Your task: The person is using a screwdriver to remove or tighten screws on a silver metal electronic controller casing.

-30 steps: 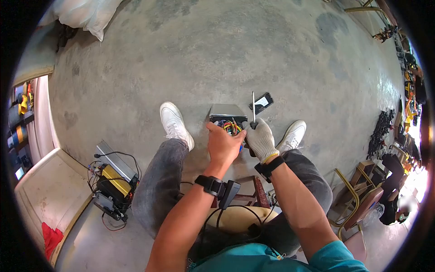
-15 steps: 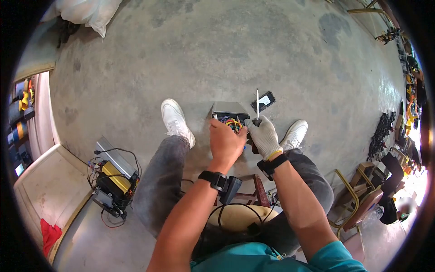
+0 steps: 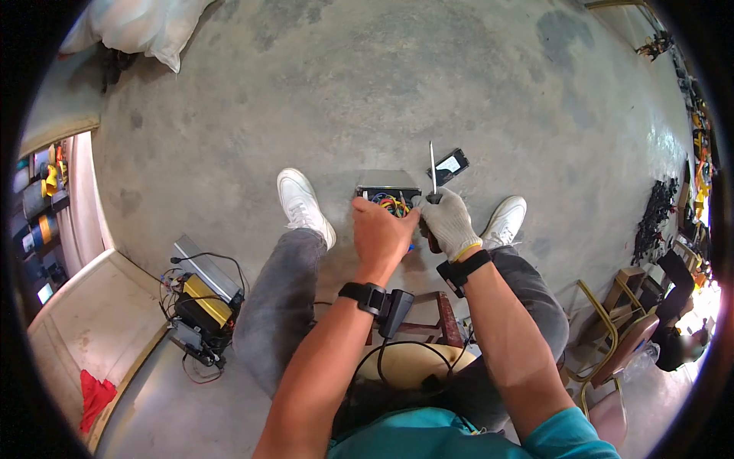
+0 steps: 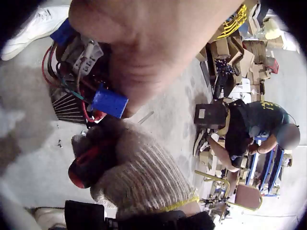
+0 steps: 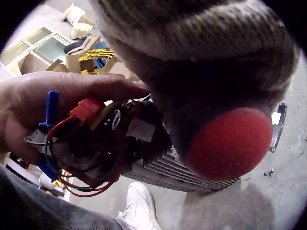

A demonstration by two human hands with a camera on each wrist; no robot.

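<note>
Head view: wires of box on floor are grasped in left hand grip; screwdriver is clenched by right hand, shaft along 12 o'clock, just at wires' 3 o'clock.

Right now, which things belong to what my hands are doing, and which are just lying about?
In use: left hand gripping the wire bundle of the finned metal box; gloved right hand holding the screwdriver.
Lying about: black labelled item beside the box, second wired unit with a yellow part, white sack, red cloth.
</note>
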